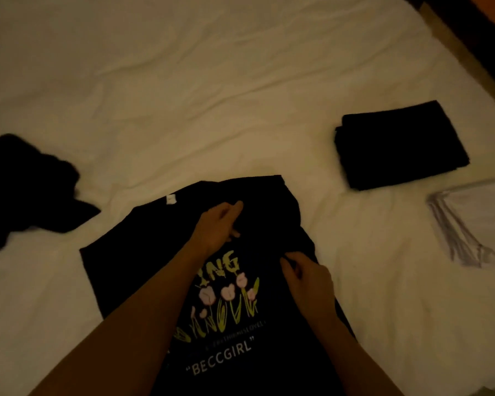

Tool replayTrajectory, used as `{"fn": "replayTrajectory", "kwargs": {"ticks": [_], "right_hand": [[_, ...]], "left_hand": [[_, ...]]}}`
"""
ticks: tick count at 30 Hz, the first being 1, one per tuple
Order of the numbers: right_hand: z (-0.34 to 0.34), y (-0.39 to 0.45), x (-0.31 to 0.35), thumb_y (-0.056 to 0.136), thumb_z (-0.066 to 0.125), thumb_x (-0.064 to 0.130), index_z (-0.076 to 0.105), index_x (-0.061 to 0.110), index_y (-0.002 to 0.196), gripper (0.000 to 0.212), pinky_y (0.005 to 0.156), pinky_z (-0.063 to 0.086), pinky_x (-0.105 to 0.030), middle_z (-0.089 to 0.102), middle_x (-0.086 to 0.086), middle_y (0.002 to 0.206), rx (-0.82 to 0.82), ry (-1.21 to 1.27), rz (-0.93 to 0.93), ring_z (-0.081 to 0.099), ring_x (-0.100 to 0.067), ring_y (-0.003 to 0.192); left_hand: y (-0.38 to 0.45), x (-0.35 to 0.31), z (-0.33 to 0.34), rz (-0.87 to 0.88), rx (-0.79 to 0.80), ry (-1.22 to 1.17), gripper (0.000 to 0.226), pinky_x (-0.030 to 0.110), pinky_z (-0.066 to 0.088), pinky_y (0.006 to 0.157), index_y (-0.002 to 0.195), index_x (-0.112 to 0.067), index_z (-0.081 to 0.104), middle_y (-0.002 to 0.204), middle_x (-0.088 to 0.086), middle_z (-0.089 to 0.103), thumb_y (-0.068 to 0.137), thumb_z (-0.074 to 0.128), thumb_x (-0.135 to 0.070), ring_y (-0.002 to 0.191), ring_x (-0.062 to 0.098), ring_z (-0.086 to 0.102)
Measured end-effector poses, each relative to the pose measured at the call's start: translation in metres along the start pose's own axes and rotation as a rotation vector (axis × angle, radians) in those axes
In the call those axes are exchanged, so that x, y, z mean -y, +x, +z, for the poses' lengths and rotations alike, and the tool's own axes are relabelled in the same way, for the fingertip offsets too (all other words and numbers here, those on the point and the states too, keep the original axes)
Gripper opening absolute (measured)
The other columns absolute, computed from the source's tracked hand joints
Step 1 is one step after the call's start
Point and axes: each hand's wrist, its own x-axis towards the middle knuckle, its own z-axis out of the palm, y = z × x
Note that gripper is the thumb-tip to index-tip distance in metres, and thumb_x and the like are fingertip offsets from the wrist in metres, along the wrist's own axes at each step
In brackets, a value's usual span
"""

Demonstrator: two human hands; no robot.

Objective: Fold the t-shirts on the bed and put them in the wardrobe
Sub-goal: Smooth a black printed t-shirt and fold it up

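A white, wrinkled bed (212, 81) fills nearly the whole view and lies under both hands. Directly beneath the hands a black printed t-shirt (143, 252) is spread on the sheet, its front showing pink tulips, yellow-green lettering and the word "BECCGIRL" near the wrists; a small white tag sits beyond and to the left of the left hand. Well to the left of the left hand lies a crumpled black garment (26, 190). Beyond and to the right of the right hand rests a folded black stack (400, 147), squared and flat. Further right of that hand lies a folded white garment (475, 218). The left hand (217, 227) grips a fold of the shirt's upper part, fingers curled round the cloth. The right hand (306, 278) pinches the shirt's right edge.
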Motion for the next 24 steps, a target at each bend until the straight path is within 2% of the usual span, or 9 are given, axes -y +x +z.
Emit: {"fn": "replayTrajectory", "kwargs": {"ticks": [2, 5, 8, 11, 14, 17, 19, 21, 24], "right_hand": [[0.015, -0.006, -0.004, 0.097, 0.058, 0.034, 0.068, 0.026, 0.112, 0.020, 0.050, 0.039, -0.019, 0.056, 0.009, 0.060, 0.094, -0.109, -0.020, 0.055, -0.006, 0.054], [0.032, -0.016, -0.010, 0.097, 0.056, 0.033, 0.067, 0.026, 0.116, 0.023, 0.058, 0.043, -0.024, 0.061, 0.011, 0.071, 0.168, -0.233, -0.058, 0.058, -0.008, 0.063], [0.042, -0.024, -0.015, 0.098, 0.056, 0.032, 0.065, 0.026, 0.124, 0.028, 0.069, 0.053, -0.029, 0.072, 0.002, 0.094, 0.239, -0.300, -0.108, 0.067, -0.015, 0.081], [0.048, -0.026, -0.015, 0.098, 0.055, 0.031, 0.062, 0.030, 0.128, 0.031, 0.073, 0.052, -0.029, 0.072, 0.001, 0.104, 0.316, -0.395, -0.171, 0.068, -0.017, 0.090], [0.050, -0.021, -0.012, 0.097, 0.057, 0.034, 0.063, 0.029, 0.125, 0.029, 0.071, 0.052, -0.028, 0.072, 0.003, 0.100, 0.298, -0.382, -0.176, 0.068, -0.015, 0.087], [0.051, -0.014, -0.008, 0.096, 0.058, 0.032, 0.065, 0.026, 0.120, 0.026, 0.070, 0.051, -0.027, 0.072, 0.004, 0.096, 0.313, -0.334, -0.183, 0.067, -0.012, 0.083], [0.051, -0.007, -0.004, 0.097, 0.058, 0.031, 0.065, 0.025, 0.122, 0.026, 0.072, 0.053, -0.029, 0.071, 0.004, 0.093, 0.402, -0.293, -0.191, 0.066, -0.011, 0.080], [0.050, 0.000, 0.001, 0.097, 0.058, 0.030, 0.065, 0.023, 0.122, 0.027, 0.072, 0.053, -0.029, 0.068, 0.005, 0.090, 0.453, -0.291, -0.216, 0.063, -0.009, 0.077], [0.049, 0.013, 0.012, 0.096, 0.059, 0.036, 0.062, 0.019, 0.122, 0.031, 0.067, 0.049, -0.028, 0.065, 0.003, 0.097, 0.402, -0.380, -0.290, 0.059, -0.010, 0.078]], "left_hand": [[-0.006, 0.027, 0.005, -0.009, -0.146, -0.025, 0.034, 0.014, 0.050, 0.059, 0.095, -0.007, 0.065, 0.090, 0.001, 0.068, 0.095, 0.061, -0.041, 0.074, 0.019, 0.068], [-0.013, 0.063, 0.012, 0.053, -0.229, 0.056, 0.013, 0.002, 0.043, 0.066, 0.104, -0.009, 0.062, 0.102, 0.005, 0.064, 0.092, 0.065, -0.011, 0.092, 0.015, 0.061], [-0.017, 0.083, 0.009, 0.123, -0.325, 0.075, 0.032, 0.014, 0.046, 0.084, 0.124, -0.006, 0.059, 0.114, 0.011, 0.064, 0.092, 0.062, -0.004, 0.104, 0.018, 0.060], [-0.012, 0.087, 0.001, 0.176, -0.440, 0.073, 0.038, 0.023, 0.047, 0.089, 0.129, -0.007, 0.057, 0.112, 0.010, 0.063, 0.092, 0.063, -0.007, 0.102, 0.016, 0.058], [-0.010, 0.089, 0.001, 0.231, -0.411, 0.169, 0.038, 0.024, 0.045, 0.090, 0.132, -0.007, 0.055, 0.120, 0.012, 0.057, 0.094, 0.060, -0.009, 0.105, 0.019, 0.057], [-0.019, 0.089, 0.012, 0.334, -0.419, 0.343, 0.038, 0.037, 0.051, 0.093, 0.132, -0.006, 0.054, 0.139, 0.015, 0.044, 0.094, 0.059, -0.011, 0.114, 0.028, 0.054], [-0.035, 0.090, 0.019, 0.414, -0.488, 0.422, 0.037, 0.035, 0.050, 0.090, 0.130, -0.007, 0.056, 0.145, 0.015, 0.041, 0.094, 0.059, -0.015, 0.124, 0.030, 0.047], [-0.056, 0.097, 0.018, 0.465, -0.548, 0.459, 0.036, 0.031, 0.051, 0.082, 0.127, -0.010, 0.058, 0.139, 0.010, 0.049, 0.093, 0.057, -0.022, 0.122, 0.025, 0.048], [-0.084, 0.119, 0.003, 0.233, -0.658, 0.490, 0.040, 0.028, 0.051, 0.067, 0.126, -0.019, 0.055, 0.117, 0.000, 0.056, 0.092, 0.063, -0.037, 0.103, 0.016, 0.057]]}}
